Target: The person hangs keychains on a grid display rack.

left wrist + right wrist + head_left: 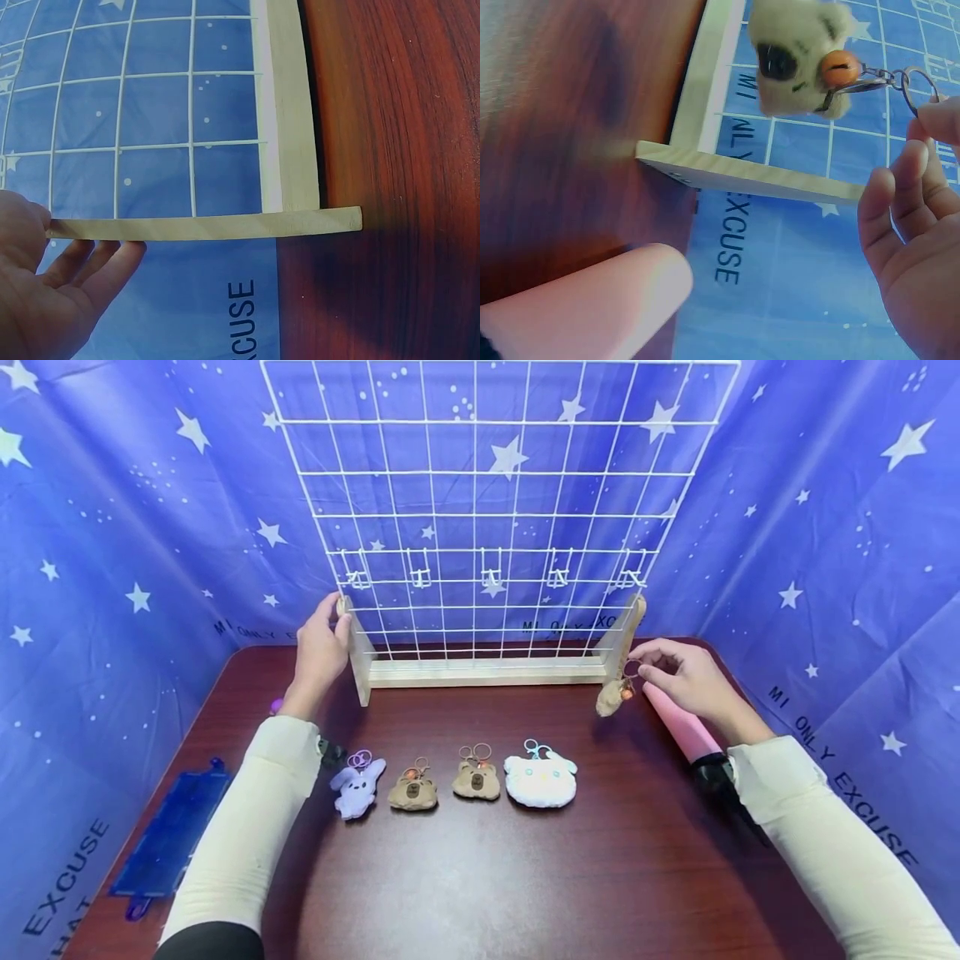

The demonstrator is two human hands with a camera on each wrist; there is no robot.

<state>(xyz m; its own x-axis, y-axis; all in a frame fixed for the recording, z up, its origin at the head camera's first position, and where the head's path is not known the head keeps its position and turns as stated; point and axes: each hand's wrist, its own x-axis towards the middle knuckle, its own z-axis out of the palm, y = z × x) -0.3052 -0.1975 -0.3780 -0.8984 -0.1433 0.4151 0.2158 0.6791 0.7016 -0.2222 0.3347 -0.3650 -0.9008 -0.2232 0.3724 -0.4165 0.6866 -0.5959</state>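
Observation:
My right hand (pixel 686 681) pinches the metal ring (pixel 920 91) of a brown plush keychain (pixel 799 56). The plush hangs with an orange bell (pixel 841 69) in front of the stand's right wooden upright (pixel 626 631). At the far left, my left hand (pixel 321 647) grips the stand's left upright (pixel 202 226), thumb on one side and fingers on the other. The white wire grid rack (pixel 476 515) carries a row of hooks (pixel 491 578). On the table lie a purple bunny keychain (pixel 357 789), two brown bear-like keychains (pixel 412 793) and a white plush keychain (pixel 542 779).
A pink cylindrical object (pixel 681 722) with a black end lies under my right forearm. At the left table edge is a blue translucent plastic piece (pixel 171 835), partly behind my left sleeve. A star-printed blue curtain (pixel 135 527) surrounds the dark red table (pixel 510 885).

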